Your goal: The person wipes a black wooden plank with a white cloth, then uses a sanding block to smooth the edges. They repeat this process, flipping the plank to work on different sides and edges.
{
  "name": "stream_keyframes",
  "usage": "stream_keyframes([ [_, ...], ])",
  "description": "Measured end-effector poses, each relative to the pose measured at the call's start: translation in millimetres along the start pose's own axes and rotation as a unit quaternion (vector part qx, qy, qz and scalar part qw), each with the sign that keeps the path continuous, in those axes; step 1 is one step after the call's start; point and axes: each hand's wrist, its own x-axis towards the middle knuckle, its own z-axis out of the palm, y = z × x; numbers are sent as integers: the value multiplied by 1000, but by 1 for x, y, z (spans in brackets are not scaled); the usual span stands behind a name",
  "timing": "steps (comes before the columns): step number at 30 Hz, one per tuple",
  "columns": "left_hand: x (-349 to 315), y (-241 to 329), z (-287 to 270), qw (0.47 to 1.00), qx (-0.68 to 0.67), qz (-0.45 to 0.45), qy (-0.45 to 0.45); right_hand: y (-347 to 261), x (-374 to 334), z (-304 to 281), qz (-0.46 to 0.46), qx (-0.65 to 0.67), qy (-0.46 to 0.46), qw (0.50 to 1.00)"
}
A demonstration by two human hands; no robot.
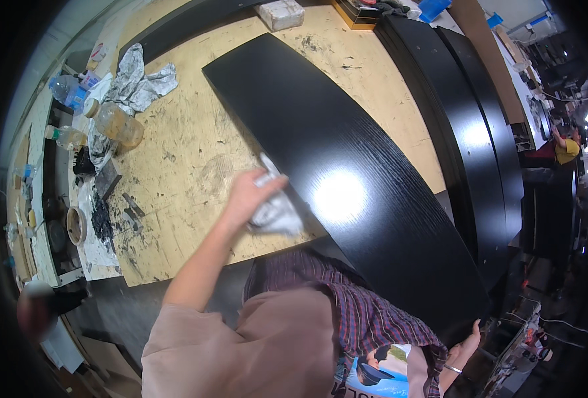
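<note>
A long black wood-grained panel (307,126) lies slantwise across the pale, stained worktable (174,225), its near end reaching past the table's front edge. My left hand (249,194) is closed on a white cloth (279,213) and presses it along the panel's left edge; hand and cloth are slightly blurred. At the panel's near right corner, my right hand (465,346) grips the end from the outer side. Its thumb or a finger shows at the edge, and the rest of the grip is hidden under the panel.
On the right, more black panels (440,113) are stacked. Along the left stand plastic bottles (118,125), a crumpled stained rag (138,79), a tape roll (76,225) and dark scraps. A wrapped white block (281,14) sits at the far edge. A person (565,147) is far right.
</note>
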Motion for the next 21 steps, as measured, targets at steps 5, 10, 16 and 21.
stream_keyframes([
  [5, -9, -9, 40, 979, -143, -67, -126, -2, 0, 5, -1, 12, 1, 1000],
  [10, -7, -3, 33, 965, -184, -72, -170, 3, 7, 0, -1, 26, 1, 1000],
  [16, -8, -8, 17, 979, -26, -41, -196, 4, 10, 6, -52, 48, 55, 996],
  [21, -25, 40, -2, 947, -315, -28, -56, -26, 17, 33, -233, 108, 169, 952],
])
